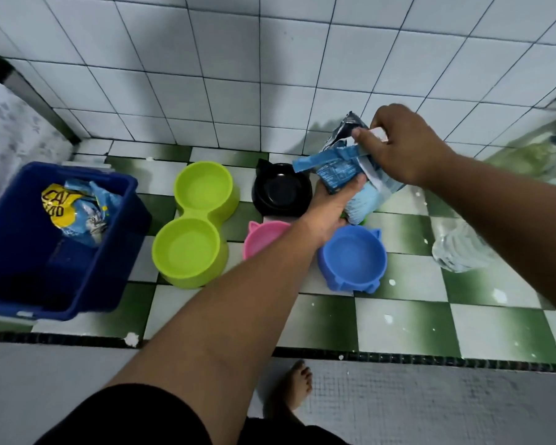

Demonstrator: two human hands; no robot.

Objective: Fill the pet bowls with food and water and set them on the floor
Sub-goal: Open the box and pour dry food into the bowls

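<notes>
Head view, entry 1.

A: Your food bag [344,175] is just right of the black bowl [281,191] and behind the blue bowl [352,256]. I cannot tell whether its base rests on the floor [398,319]. The pink bowl [264,236] and green double bowl [193,226] sit to the left. No food shows in any bowl.

B: Step judged: opening the bag top before the pour. Let your left hand [331,207] carry the weight. Keep the mouth narrow and pick one bowl before you tip; a wide mouth would likely scatter food over the tiles.

A: Fingers?

B: Your left thumb lies across the bag's front, gripping it; the other fingers are hidden behind. Your right hand [405,146] pinches the crumpled top edge, fingers [363,139] close together, holding nothing else.

A: The water bottle [459,248] sits on the floor at your right, untouched. Leave it until the food is in.
</notes>
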